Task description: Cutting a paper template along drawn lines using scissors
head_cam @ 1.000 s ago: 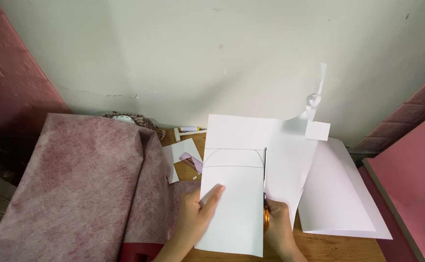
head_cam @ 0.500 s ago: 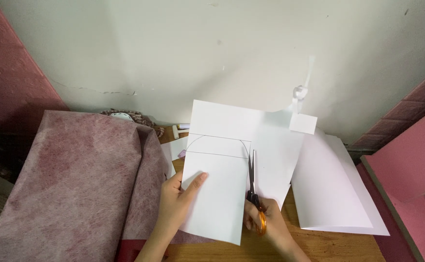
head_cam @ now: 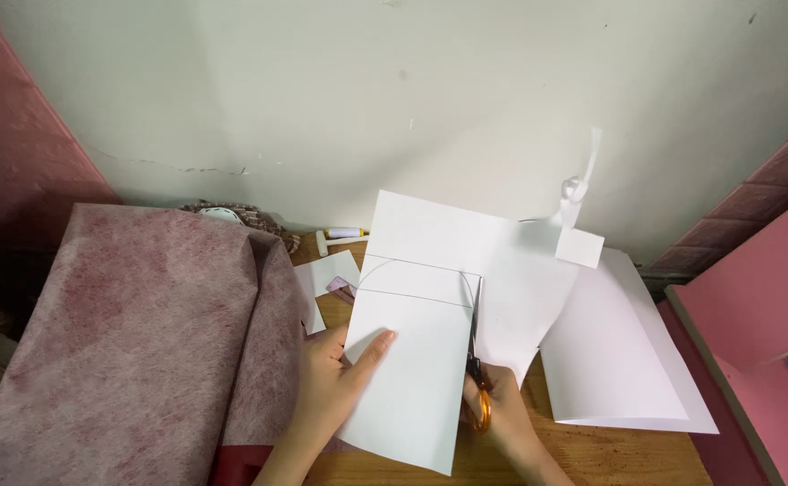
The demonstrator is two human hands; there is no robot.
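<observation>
1. Low in the middle of the frame, our left hand [head_cam: 340,378] lies fingers flat and spread on the white sheet [head_cam: 412,360], thumb pressing it, steadying it above the wooden table [head_cam: 610,454].
2. Our right hand [head_cam: 502,414] is closed through the orange handles of the scissors [head_cam: 475,346]; the blades point up the frame and look nearly shut.
3. We judge the straight cut up the sheet's right side mostly made, with the tips reaching the pencilled arc [head_cam: 412,270]; the curve itself is not yet cut.
4. Left of the sheet, the pink cloth [head_cam: 133,342] crowds close; to the right, loose paper sheets [head_cam: 619,351] lie near, a curled strip [head_cam: 579,193] above them. Free room is toward the wall.
</observation>
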